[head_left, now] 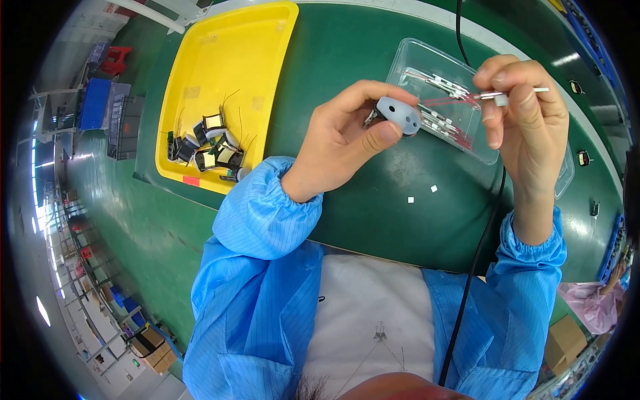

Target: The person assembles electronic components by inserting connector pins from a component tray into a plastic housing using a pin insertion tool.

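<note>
My left hand (337,137) is closed around a small grey plastic housing (393,112) with round dark holes in its face. Between the thumb and fingers of my right hand (530,107) is a narrow wired part with a small white block (500,100); a thin white end sticks out past the fingers. Thin red wires (447,102) stretch from this part toward the housing; whether they join it I cannot tell. Both hands are raised over a clear plastic box (490,157), where several similar parts with red wires (448,127) lie.
A yellow tray (227,60) at the left holds several dark housings with wires (213,148). Two tiny white squares (422,195) lie on the green table (360,213). A black cable (490,227) crosses at the right, where small parts (584,158) lie beyond. Another person's pink sleeve (590,303) shows far right.
</note>
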A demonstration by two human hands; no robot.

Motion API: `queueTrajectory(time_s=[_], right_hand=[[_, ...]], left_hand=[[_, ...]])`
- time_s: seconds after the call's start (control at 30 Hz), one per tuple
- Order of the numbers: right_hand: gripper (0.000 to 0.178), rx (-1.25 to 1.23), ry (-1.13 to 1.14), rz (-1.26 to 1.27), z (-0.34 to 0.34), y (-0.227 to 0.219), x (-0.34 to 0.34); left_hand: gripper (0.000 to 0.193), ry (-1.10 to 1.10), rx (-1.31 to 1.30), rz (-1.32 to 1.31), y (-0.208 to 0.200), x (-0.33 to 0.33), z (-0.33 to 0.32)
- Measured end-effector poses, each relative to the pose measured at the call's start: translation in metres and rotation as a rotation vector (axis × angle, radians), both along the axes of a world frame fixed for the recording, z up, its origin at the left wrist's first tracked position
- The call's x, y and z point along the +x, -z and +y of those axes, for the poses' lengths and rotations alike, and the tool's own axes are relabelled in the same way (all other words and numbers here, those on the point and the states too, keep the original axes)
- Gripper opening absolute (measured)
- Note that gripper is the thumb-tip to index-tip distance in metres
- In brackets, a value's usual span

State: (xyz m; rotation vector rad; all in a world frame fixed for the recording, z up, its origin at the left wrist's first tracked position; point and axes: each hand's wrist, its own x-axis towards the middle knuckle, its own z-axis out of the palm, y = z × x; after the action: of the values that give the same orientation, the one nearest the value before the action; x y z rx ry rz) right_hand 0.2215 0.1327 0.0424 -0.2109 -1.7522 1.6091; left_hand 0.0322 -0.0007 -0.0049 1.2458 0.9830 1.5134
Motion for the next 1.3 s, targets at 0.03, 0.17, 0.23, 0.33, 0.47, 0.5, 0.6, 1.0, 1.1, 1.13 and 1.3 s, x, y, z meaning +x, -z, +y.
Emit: queueTrajectory(time_s=[0.03,0.17,0.23,0.33,0.47,0.5,0.6,1.0,1.1,1.13,1.3], right_hand=[[0.026,-0.045,-0.022,0.044,-0.001,-0.001,-0.001],[0.027,-0.119,-0.076,0.113,-0.003,-0.004,-0.004],[0.027,-0.069,-0.074,0.069,-0.005,-0.009,-0.004],[0.026,-0.04,-0.081,0.018,-0.007,-0.013,-0.001],[0.025,-0.02,-0.029,-0.045,-0.011,-0.016,0.0],[0.025,-0.02,-0.03,-0.045,-0.014,-0.017,0.0],[0.023,0.166,0.082,-0.018,-0.025,-0.014,-0.003],[0.02,0.657,0.042,-0.018,-0.019,-0.019,-0.004],[0.019,0.699,0.056,-0.023,-0.02,-0.021,-0.005],[0.019,0.725,0.062,-0.015,-0.021,-0.021,-0.006],[0.019,0.779,0.069,-0.001,-0.022,-0.021,-0.008]], left_hand=[[0.043,0.004,0.003,-0.006,0.001,0.0,0.0],[0.049,-0.015,-0.009,-0.008,-0.002,0.002,-0.002],[0.052,-0.035,-0.013,-0.002,-0.004,0.001,-0.004],[0.051,-0.056,0.0,-0.042,-0.004,0.002,-0.004],[0.046,-0.053,0.065,-0.024,0.001,0.001,-0.003],[0.045,-0.085,0.117,-0.004,0.003,0.002,-0.003],[0.043,-0.103,0.192,0.025,0.004,0.001,0.001],[0.044,-0.073,0.291,0.13,0.001,-0.005,-0.001],[0.044,-0.069,0.298,0.134,0.002,-0.005,0.0],[0.044,-0.073,0.305,0.139,0.003,-0.005,0.001],[0.044,-0.084,0.297,0.127,0.003,-0.004,-0.001]])
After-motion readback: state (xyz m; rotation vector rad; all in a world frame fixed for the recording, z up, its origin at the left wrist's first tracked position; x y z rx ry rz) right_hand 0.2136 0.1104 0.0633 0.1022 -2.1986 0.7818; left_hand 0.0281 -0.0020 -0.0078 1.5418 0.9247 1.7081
